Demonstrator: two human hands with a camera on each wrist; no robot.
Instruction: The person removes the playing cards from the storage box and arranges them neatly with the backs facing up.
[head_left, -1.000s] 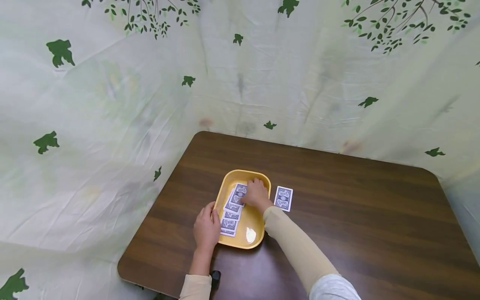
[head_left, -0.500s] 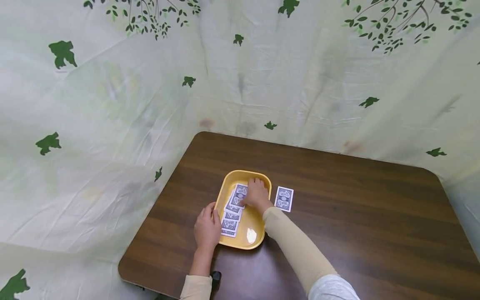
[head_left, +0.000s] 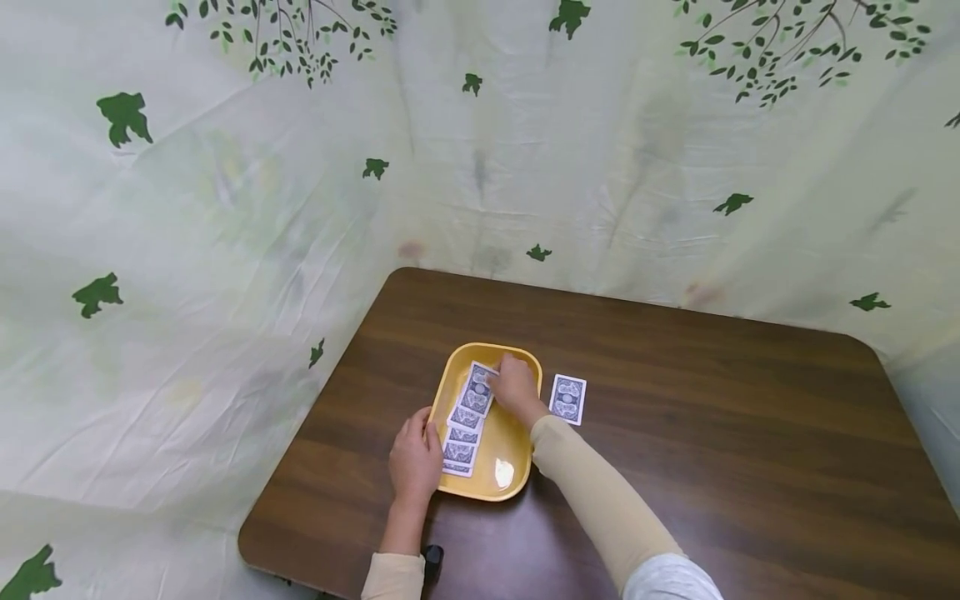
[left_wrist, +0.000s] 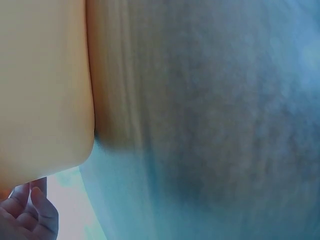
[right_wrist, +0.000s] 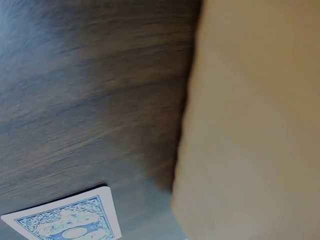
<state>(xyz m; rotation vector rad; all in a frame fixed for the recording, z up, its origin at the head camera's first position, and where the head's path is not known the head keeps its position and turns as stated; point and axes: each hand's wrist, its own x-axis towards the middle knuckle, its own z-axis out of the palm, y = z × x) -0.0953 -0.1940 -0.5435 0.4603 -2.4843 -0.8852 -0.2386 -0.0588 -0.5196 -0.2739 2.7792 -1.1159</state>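
Observation:
A yellow tray holds several playing cards, face down with blue backs, in an overlapping row along its left side. My left hand grips the tray's left rim, thumb on the near side; its curled fingers show at the lower left of the left wrist view. Inside the tray, my right hand pinches the right edge of the tilted top playing card; its far fingertips are partly hidden. In the right wrist view, the sleeve hides that hand.
One more face-down card lies on the brown wooden table, just right of the tray; the right wrist view shows this loose card too. A leaf-patterned cloth hangs behind the table. A small black object sits by the left wrist.
The top card has turned and slid slightly up and left in the tray, with my right hand's thumb shifting up along it. My left hand keeps its place on the rim.

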